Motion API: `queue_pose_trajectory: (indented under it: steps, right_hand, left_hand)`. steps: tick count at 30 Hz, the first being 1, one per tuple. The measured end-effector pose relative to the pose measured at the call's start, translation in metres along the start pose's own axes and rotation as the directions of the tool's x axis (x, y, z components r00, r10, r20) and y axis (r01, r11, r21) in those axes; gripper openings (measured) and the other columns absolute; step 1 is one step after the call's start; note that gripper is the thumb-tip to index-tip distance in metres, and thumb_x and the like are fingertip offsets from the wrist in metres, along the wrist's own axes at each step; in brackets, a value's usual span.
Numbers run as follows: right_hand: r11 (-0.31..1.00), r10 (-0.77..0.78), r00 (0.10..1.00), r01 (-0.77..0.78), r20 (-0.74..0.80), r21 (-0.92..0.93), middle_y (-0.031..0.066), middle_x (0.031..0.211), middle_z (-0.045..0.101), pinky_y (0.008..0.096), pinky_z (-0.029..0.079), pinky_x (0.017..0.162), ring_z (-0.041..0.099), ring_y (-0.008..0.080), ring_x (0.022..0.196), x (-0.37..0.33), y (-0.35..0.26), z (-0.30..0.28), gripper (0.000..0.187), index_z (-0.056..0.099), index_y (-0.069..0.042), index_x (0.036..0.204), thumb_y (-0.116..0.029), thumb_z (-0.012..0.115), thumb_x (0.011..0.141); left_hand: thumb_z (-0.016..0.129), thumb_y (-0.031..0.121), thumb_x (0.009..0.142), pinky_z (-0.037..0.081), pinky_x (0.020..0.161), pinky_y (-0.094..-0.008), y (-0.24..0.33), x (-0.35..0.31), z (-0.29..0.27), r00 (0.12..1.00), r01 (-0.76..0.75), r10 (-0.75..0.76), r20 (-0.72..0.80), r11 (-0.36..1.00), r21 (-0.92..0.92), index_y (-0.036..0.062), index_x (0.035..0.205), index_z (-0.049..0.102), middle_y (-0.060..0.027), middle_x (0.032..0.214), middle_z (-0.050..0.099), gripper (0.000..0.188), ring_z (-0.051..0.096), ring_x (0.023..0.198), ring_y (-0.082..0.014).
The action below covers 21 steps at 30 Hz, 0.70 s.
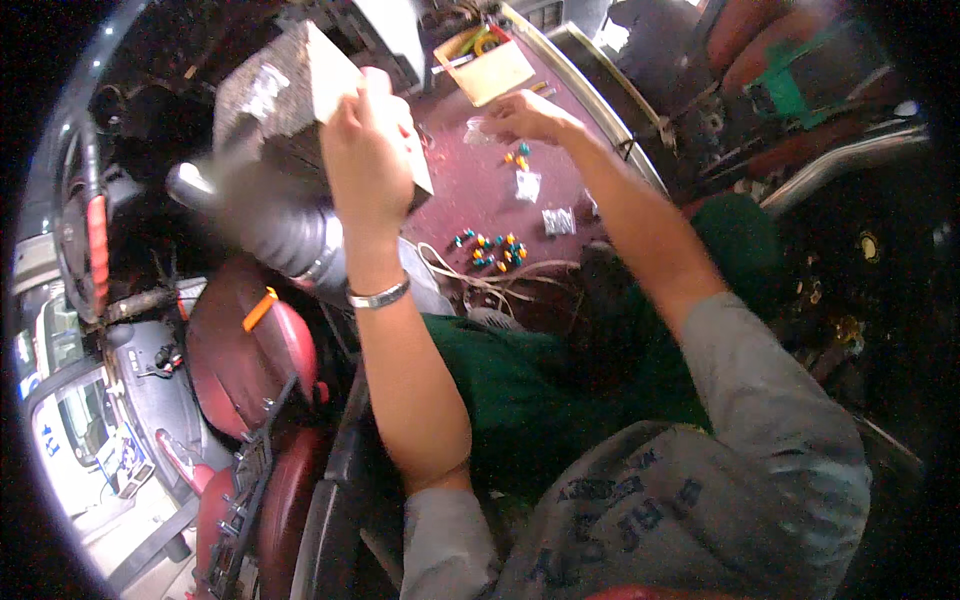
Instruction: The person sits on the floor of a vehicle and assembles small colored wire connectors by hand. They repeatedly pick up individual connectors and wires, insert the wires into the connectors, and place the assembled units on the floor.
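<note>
Grey box [288,92] against curled left hand [370,150], bent right hand [530,117] by clear packet [479,131], both grips unclear

Blur and Overlap Swallow the Details

The left hand [368,165] covers part of the boxy block [285,105], leaving its grip unclear; below and left of that hand, a grey form [252,190] is too smeared to identify; the right hand's [522,117] fingertips blur beside a clear bag [477,132], so contact cannot be told; coloured pieces [497,253] below that hand are too small to name.
</note>
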State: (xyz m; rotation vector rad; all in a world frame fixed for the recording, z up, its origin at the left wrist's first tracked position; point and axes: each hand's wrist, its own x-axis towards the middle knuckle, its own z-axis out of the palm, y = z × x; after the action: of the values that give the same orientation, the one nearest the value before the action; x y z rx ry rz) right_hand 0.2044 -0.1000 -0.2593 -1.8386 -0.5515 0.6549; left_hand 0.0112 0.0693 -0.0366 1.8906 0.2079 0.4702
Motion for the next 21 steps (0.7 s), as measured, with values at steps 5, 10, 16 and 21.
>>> queue_pose_trajectory:
  steps: [5, 10, 16, 21]
  right_hand:
    - [0.878, -0.164, 0.937, 0.281, 0.308, -0.386, 0.0041, 0.084, 0.073, 0.0293, 0.056, 0.070, 0.067, 0.0111, 0.075, -0.025, -0.206, -0.067, 0.029, 0.075, 0.000, 0.095, -0.027, 0.082, 0.089]
    - [0.864, -0.459, 0.872, 0.483, 0.169, -0.145, 0.0048, 0.085, 0.072, 0.0302, 0.057, 0.073, 0.067, 0.0112, 0.078, -0.078, -0.235, -0.083, 0.031, 0.072, 0.001, 0.101, -0.029, 0.077, 0.097]
    - [0.765, -0.613, 0.742, 0.644, 0.271, -0.032, 0.0110, 0.099, 0.073, 0.0293, 0.060, 0.075, 0.072, 0.0145, 0.083, -0.119, -0.209, -0.090, 0.029, 0.067, 0.004, 0.117, -0.022, 0.069, 0.102]
    - [0.718, -0.642, 0.734, 0.677, 0.220, -0.161, 0.0090, 0.096, 0.073, 0.0289, 0.060, 0.073, 0.072, 0.0124, 0.081, -0.115, -0.198, -0.095, 0.025, 0.067, 0.002, 0.114, -0.021, 0.067, 0.103]
  left_hand:
    - [0.073, 0.023, 0.099, 0.049, 0.055, -0.0276, -0.022, 0.002, 0.012, 0.988, 0.124, -0.124, -0.087, 0.992, -0.005, 0.0003, 0.095, 0.054, -0.0108, 0.072, 0.068, 0.030, 0.065, 0.061, -0.0132]
    - [0.074, 0.012, 0.099, 0.063, 0.070, -0.0290, 0.026, -0.001, 0.034, 0.996, 0.075, -0.086, 0.002, 0.857, -0.510, 0.0085, 0.093, 0.035, -0.0122, 0.092, 0.067, 0.040, 0.073, 0.082, -0.0182]
    - [0.073, 0.009, 0.098, 0.061, 0.068, -0.0273, 0.046, -0.010, 0.047, 1.000, 0.009, -0.019, -0.023, 0.927, -0.374, 0.0089, 0.092, 0.033, -0.0112, 0.091, 0.064, 0.041, 0.072, 0.080, -0.0153]
    - [0.075, 0.013, 0.098, 0.061, 0.067, -0.0277, 0.040, -0.011, 0.051, 0.999, 0.047, -0.045, 0.012, 0.943, -0.330, 0.0079, 0.092, 0.035, -0.0103, 0.090, 0.062, 0.041, 0.070, 0.075, -0.0141]
